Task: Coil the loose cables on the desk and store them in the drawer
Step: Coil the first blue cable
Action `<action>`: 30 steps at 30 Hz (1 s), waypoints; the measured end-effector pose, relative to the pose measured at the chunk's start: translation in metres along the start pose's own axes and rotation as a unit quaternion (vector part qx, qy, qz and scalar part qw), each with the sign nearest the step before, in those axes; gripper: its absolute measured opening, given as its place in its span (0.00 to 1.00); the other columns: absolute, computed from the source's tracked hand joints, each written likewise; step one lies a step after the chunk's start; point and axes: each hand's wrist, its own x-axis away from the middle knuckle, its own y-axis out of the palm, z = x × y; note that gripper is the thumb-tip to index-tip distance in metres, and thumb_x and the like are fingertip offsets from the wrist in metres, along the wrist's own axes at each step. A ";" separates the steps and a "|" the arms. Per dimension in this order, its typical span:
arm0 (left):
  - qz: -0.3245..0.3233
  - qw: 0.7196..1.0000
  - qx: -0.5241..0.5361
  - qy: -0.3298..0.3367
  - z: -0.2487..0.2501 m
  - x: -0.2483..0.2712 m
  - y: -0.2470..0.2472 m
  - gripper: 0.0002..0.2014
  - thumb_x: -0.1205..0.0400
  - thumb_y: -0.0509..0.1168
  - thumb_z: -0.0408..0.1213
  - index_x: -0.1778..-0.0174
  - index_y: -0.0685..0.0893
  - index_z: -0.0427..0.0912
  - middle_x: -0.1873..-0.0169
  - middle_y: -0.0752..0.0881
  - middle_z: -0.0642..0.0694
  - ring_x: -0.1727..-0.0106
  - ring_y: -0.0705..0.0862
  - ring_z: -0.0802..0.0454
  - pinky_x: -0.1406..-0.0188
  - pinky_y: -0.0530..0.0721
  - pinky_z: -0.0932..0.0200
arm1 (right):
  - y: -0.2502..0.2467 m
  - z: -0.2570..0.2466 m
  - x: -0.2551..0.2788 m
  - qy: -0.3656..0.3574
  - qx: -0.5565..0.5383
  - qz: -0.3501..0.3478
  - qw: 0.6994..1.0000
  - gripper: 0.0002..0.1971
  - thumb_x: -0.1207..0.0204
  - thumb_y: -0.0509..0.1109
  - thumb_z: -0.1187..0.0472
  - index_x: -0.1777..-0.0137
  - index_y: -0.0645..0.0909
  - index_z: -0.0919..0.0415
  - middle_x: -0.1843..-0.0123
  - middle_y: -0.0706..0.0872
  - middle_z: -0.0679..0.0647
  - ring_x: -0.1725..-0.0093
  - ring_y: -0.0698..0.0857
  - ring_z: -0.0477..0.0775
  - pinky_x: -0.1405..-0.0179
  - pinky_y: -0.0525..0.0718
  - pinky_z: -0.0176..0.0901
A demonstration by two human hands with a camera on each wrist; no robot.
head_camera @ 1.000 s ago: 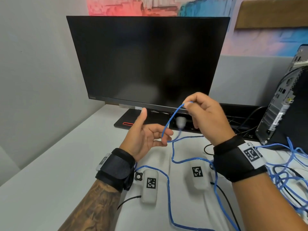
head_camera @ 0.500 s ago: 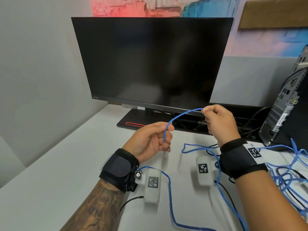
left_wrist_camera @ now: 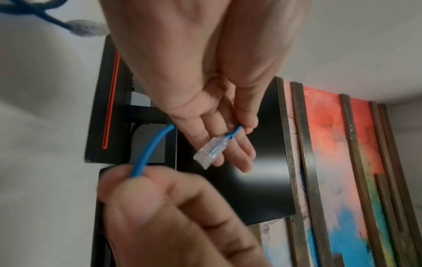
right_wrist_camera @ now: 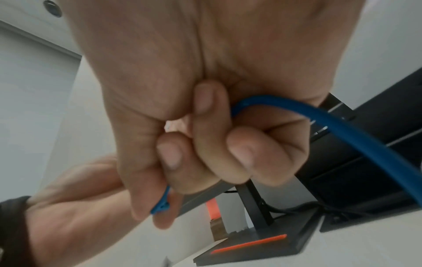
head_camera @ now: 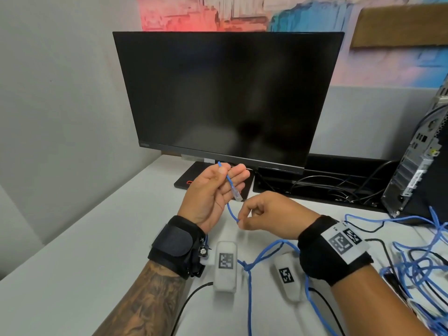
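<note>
Start of the first coil, with the monitor (head_camera: 228, 93) as landmark. In front of the monitor's stand, the left hand (head_camera: 213, 192) is held palm-up above the desk (head_camera: 80, 251), thumb pinching the blue Ethernet cable (head_camera: 249, 299) against the fingers just behind its clear RJ45 plug (head_camera: 237, 194), which lies across the extended fingers (left_wrist_camera: 237, 151). Nearer the viewer than the stand, the right hand (head_camera: 269, 217) is clamped on the same cable a short way along, thumb and forefinger nipping it while the other fingers curl closed. The remaining length drops to the desk, passes through a small knot (head_camera: 247, 267) between the two tagged white wrist units, and joins a loose heap of blue and black cables (head_camera: 417, 270) to the right of the monitor, beside the computer tower (head_camera: 417, 151). No drawer is in view. Likely faults: the knot may tighten as slack is drawn in, stalling the coil; the heap may drag along and snag the black leads; the left thumb's light pinch may let the plug slip, undoing the loop.
</note>
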 end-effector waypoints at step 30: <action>-0.073 0.991 0.104 -0.043 -0.002 0.000 0.000 0.12 0.11 0.52 0.30 0.49 0.82 0.37 0.57 0.86 0.43 0.54 0.88 0.51 0.44 0.88 0.51 | 0.009 0.000 -0.010 -0.045 -0.277 0.133 0.951 0.17 0.12 0.57 0.64 0.38 0.84 0.45 0.66 0.84 0.44 0.73 0.75 0.48 0.76 0.78 0.41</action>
